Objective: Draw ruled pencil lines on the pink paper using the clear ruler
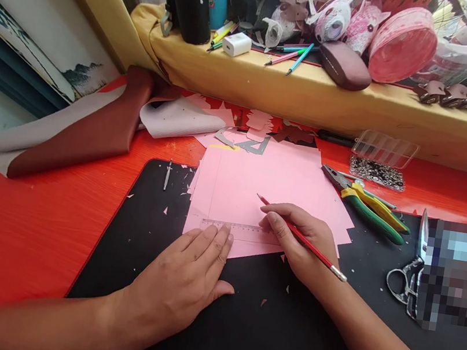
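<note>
A pink sheet of paper (258,184) lies on a black mat (146,232). Across its near edge rests a clear ruler (246,232). My left hand (188,273) lies flat on the mat, fingers together and stretched out, their tips pressing the ruler's left end. My right hand (300,240) is closed round a red pencil (291,230), whose tip points up and left, just above the pink sheet and beyond the ruler.
Green and yellow pliers (365,203) and scissors (412,272) lie on the mat at right. A craft knife (167,174) lies at left. Brown leather (92,124) lies on the red table. Behind are a studs box (380,162) and a cluttered yellow shelf (316,94).
</note>
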Motion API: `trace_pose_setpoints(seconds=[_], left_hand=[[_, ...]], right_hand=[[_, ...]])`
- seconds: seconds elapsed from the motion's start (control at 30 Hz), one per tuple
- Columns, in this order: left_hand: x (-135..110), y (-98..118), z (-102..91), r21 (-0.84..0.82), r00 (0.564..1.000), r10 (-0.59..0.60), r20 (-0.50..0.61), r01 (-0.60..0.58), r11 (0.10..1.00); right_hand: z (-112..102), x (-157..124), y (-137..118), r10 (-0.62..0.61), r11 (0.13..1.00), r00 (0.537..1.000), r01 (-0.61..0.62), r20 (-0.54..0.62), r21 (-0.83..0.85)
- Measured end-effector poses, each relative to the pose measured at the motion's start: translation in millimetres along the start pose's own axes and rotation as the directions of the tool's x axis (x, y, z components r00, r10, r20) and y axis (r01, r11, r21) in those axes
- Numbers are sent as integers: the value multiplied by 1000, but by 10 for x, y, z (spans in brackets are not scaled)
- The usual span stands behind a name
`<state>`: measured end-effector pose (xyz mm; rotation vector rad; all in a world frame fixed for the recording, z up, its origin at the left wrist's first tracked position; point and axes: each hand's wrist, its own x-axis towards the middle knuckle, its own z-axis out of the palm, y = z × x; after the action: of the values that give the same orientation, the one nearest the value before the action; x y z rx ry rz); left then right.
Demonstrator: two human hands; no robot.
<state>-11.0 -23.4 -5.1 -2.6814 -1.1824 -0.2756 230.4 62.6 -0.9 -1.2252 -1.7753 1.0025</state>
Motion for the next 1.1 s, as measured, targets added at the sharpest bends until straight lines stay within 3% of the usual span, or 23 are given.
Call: trace_pose_setpoints(seconds=[0.27, 0.47, 1.1], left_hand=[[-27, -33, -56, -20, 1000, -17, 17, 17, 1000], [-60, -78, -111, 67, 998, -52, 46, 49, 997], [-74, -45, -58, 40, 999, -18, 29, 17, 999]], right_hand=[[5, -4, -12, 14, 1000, 999, -15, 48, 19], [-1, 6, -19, 19, 1000, 999, -18, 51, -16], [-35, 13, 46, -8, 995, 1000, 10, 15, -99]])
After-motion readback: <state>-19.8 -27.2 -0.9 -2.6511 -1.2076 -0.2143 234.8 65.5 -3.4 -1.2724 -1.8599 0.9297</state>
